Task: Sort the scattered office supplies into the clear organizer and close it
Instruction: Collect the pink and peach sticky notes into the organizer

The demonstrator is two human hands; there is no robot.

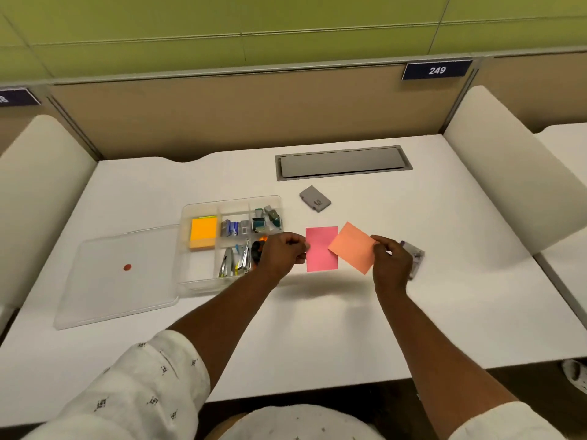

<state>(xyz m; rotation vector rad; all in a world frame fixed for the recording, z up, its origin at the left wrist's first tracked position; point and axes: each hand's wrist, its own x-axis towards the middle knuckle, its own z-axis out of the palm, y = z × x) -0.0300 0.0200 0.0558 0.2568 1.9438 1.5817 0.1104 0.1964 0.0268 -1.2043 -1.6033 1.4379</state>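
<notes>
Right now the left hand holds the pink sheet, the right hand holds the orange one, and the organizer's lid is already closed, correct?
Not quite. The head view shows the lid lying open beside the organizer. The left hand does hold the pink sheet, the right hand the orange sheet.

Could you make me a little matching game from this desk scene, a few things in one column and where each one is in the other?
Things:
1. pink paper
2. orange paper
3. grey card
4. yellow notes

Places:
A. inside the clear organizer
B. pinched by the right hand
C. lying alone, near the desk's cable hatch
D. pinched by the left hand

Pairs: 1-D, 2-B, 3-C, 4-A
</notes>
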